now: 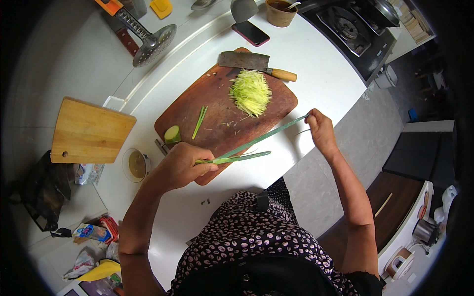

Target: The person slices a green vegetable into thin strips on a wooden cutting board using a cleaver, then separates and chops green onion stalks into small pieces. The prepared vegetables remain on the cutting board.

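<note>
A long green onion [255, 142] is stretched between my two hands above the near edge of a brown wooden cutting board [214, 111]. My left hand [185, 162] pinches its pale end, where the leaves branch. My right hand [319, 127] grips the tip of the longest leaf, out past the board's right side. On the board lie a heap of shredded pale-green vegetable [251, 93], a short piece of green onion [200, 122] and a cut chunk of green-skinned squash [172, 134]. A cleaver [244, 60] with a wooden handle rests across the board's far end.
A phone [251, 33] and a brown tub [281, 14] with a spoon stand beyond the board. The gas stove [344, 29] is at the far right. At left are a bowl of liquid [137, 165] and a leaning wooden board [92, 131]. A skimmer [153, 44] hangs on the wall.
</note>
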`<state>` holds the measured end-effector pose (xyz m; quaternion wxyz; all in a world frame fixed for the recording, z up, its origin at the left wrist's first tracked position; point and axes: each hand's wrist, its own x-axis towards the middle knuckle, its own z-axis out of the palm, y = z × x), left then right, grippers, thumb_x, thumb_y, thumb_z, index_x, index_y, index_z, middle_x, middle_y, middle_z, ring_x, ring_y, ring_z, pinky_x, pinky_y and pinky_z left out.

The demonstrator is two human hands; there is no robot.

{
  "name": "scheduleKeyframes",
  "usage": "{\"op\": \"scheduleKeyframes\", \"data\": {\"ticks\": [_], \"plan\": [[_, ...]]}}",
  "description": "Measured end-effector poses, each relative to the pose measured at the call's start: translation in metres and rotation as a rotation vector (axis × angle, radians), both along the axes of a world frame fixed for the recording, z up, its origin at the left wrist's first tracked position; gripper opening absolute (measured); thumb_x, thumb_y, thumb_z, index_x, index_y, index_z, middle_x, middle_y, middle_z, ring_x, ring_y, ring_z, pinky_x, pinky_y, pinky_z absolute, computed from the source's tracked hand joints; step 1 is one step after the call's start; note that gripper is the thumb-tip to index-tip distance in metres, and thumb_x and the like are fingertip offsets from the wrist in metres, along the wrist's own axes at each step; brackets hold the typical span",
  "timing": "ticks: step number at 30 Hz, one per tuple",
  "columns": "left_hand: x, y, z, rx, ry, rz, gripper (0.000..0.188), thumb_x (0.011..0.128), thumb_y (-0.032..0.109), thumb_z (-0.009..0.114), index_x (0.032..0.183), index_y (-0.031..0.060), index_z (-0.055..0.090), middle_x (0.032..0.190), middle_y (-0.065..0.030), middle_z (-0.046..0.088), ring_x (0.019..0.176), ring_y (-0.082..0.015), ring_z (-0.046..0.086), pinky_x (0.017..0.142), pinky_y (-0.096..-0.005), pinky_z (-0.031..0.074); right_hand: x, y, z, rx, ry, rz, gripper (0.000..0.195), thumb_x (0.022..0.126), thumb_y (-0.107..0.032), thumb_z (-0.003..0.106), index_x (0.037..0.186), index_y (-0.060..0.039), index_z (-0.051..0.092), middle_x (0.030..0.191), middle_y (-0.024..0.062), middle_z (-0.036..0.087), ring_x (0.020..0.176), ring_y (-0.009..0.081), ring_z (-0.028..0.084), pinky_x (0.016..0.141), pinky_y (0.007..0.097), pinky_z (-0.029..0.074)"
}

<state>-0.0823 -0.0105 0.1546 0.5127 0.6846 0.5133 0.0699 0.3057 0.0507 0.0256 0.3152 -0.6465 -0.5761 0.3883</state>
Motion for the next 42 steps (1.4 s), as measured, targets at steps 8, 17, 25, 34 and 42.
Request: {"op": "scheduleKeyframes", "data": {"ticks": [8, 17, 25, 34, 42], "plan": [[-0.022, -0.015, 0.006, 0.088, 0.119, 0.031, 0.015, 0.091, 0.012, 0.074, 0.086, -0.0015, 0.071, 0.066, -0.0093, 0.068, 0.06, -0.015, 0.062, 0.058, -0.0333, 0.047, 0.113, 0.028, -0.002, -0.041, 0.285, -0.188, 0.027, 0.104, -0.03, 0.052, 0.093, -0.0094, 0.066, 0.072, -0.0053, 0.047, 0.061, 0.008, 0.04, 0.054, 0.0269, 0.037], [0.006, -0.003, 0.015, 0.117, 0.063, 0.046, 0.017, 0.088, 0.008, 0.077, 0.082, -0.0031, 0.066, 0.066, -0.0095, 0.065, 0.06, -0.014, 0.06, 0.057, -0.0332, 0.047, -0.058, -0.028, 0.123, 0.031, -0.064, 0.613, 0.025, 0.092, -0.02, 0.077, 0.103, 0.0019, 0.074, 0.086, 0.01, 0.066, 0.071, 0.0207, 0.06, 0.063, 0.0361, 0.051], [0.024, -0.001, 0.029, 0.309, 0.079, -0.055, 0.019, 0.087, 0.01, 0.075, 0.079, -0.0016, 0.062, 0.069, -0.014, 0.062, 0.062, -0.0275, 0.06, 0.059, -0.0392, 0.045, -0.091, -0.031, 0.117, 0.081, 0.118, 0.81, 0.023, 0.089, -0.015, 0.077, 0.106, -0.0008, 0.072, 0.092, 0.0134, 0.063, 0.087, 0.0314, 0.065, 0.076, 0.044, 0.053], [0.028, 0.003, 0.032, 0.335, 0.144, -0.132, 0.019, 0.088, 0.013, 0.071, 0.079, 0.0003, 0.06, 0.072, -0.0156, 0.061, 0.066, -0.0344, 0.059, 0.063, -0.0441, 0.044, -0.088, -0.02, 0.113, 0.082, 0.068, 0.963, 0.016, 0.092, -0.007, 0.071, 0.105, 0.003, 0.071, 0.096, 0.0135, 0.067, 0.087, 0.0306, 0.067, 0.077, 0.042, 0.055], [0.03, 0.009, 0.032, 0.371, 0.211, -0.218, 0.018, 0.089, 0.013, 0.07, 0.08, 0.0006, 0.061, 0.073, -0.0147, 0.061, 0.07, -0.035, 0.059, 0.066, -0.0451, 0.044, -0.092, -0.022, 0.113, 0.066, 0.052, 0.945, 0.015, 0.094, -0.01, 0.07, 0.104, 0.0012, 0.069, 0.087, 0.0147, 0.069, 0.077, 0.0341, 0.067, 0.071, 0.0422, 0.054]]}}
